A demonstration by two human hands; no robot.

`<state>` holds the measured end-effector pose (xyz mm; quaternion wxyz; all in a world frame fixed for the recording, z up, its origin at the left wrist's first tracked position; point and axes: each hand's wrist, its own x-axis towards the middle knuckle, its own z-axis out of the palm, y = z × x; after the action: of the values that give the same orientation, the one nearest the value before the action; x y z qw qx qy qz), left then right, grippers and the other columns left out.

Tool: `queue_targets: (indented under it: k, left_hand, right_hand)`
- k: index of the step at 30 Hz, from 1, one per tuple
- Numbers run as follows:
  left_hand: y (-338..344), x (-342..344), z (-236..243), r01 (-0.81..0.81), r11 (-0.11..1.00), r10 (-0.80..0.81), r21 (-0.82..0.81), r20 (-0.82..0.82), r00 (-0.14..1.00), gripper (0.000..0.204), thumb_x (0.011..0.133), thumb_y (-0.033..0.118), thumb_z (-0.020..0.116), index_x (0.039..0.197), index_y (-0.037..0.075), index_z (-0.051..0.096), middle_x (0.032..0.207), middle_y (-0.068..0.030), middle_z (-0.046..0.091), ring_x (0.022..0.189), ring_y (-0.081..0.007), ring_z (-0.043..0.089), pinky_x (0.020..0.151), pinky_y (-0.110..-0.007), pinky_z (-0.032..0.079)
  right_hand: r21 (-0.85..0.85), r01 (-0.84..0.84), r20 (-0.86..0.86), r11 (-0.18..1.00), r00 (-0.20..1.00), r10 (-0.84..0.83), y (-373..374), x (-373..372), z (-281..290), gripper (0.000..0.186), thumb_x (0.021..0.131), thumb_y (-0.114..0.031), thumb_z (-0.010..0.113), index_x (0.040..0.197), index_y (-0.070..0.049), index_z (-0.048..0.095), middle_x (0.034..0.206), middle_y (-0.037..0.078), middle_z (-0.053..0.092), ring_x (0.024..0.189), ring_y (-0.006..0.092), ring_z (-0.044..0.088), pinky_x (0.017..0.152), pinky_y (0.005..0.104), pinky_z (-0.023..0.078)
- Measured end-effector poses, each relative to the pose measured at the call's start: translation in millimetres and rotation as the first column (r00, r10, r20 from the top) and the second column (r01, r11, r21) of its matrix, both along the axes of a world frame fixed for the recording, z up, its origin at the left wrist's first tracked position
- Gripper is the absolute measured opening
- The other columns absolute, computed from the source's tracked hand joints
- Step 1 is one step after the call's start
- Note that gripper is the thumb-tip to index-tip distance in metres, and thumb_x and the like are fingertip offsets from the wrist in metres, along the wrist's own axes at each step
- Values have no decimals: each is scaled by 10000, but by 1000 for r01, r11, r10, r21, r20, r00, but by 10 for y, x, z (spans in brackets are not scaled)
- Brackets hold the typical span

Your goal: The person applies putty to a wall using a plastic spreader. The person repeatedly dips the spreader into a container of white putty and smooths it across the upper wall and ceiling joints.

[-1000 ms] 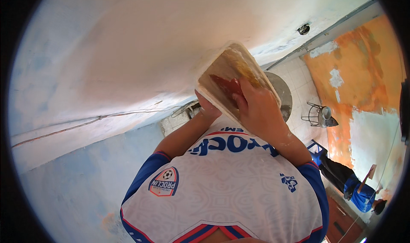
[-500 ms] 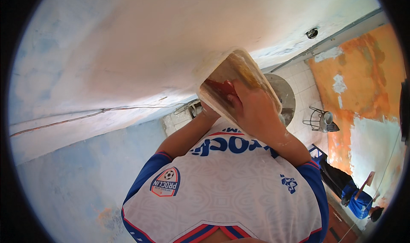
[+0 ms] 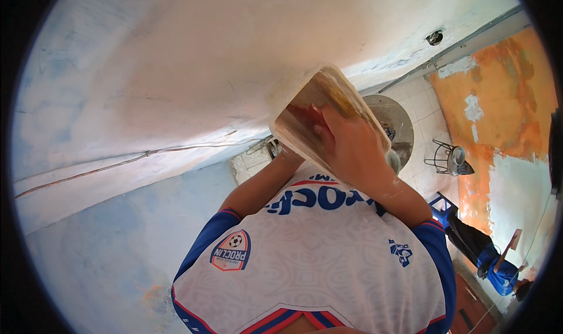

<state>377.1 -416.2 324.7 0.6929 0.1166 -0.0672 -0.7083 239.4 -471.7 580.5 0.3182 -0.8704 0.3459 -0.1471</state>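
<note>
A whitish, smeared rectangular plastic tub (image 3: 363, 126) is held up in front of my chest, close to the wall, with its open side facing me. My left hand (image 3: 288, 152) supports it from the far side; its fingers are hidden behind the tub. Inside the opening, my right hand (image 3: 349, 140) is closed with its thumb bent, around a reddish tool (image 3: 302, 114) that is mostly covered. The shape of the tool's working end cannot be made out. Yellowish-brown smears show on the tub's inner wall.
The patchy white wall (image 3: 193, 58) rises directly ahead, with a cable (image 3: 146, 153) along its left part. A round grey surface (image 3: 394, 123) lies beyond the tub. A metal-framed stool (image 3: 446, 158) stands at the right. Farther right, a person in blue (image 3: 497, 268) holds a flat board (image 3: 516, 239).
The view has turned slightly, so the stool and orange wall sit a little farther right. My right hand has shifted slightly within the tub; both hands keep their places on the tub and tool.
</note>
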Motion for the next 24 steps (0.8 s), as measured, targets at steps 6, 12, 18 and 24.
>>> queue_targets:
  k: [6, 12, 18, 24]
  left_hand:
    - [16, 21, -166, -70, 973, 99, -221, 122, 988, 838, 925, 699, 536, 1537, 151, 372, 1499, -114, 486, 1376, -272, 488, 1159, -438, 418]
    - [2, -62, 327, -149, 954, 185, -261, 121, 975, 928, 877, 822, 422, 1491, 126, 440, 1440, -150, 543, 1316, -320, 546, 1123, -465, 454]
    - [-140, -110, 522, -202, 979, 200, 20, 75, 977, 889, 923, 794, 313, 1461, 104, 471, 1425, -144, 560, 1283, -317, 563, 1103, -462, 449]
    - [-271, -228, 912, -211, 975, 196, 76, 167, 966, 867, 939, 777, 325, 1497, 121, 424, 1456, -120, 533, 1337, -289, 514, 1135, -446, 409]
  right_hand:
    - [101, -13, 63, 995, 998, 7, -7, 13, 35, 204, 937, -159, 648, 1095, -30, 632, 796, 243, 676, 759, 450, 658, 675, 510, 502]
    - [168, -74, 151, 983, 987, 48, -83, 1, 37, 216, 932, -144, 660, 1081, 10, 631, 808, 252, 676, 750, 430, 662, 678, 446, 510]
    - [277, 5, 126, 961, 991, -42, -243, -180, 52, 284, 957, -112, 642, 1201, 32, 627, 902, 186, 721, 769, 261, 689, 707, 358, 531]
    - [613, 50, 286, 789, 917, -280, -457, -419, 78, 289, 976, -115, 597, 1223, 32, 621, 1007, 146, 721, 916, 209, 683, 840, 322, 528]
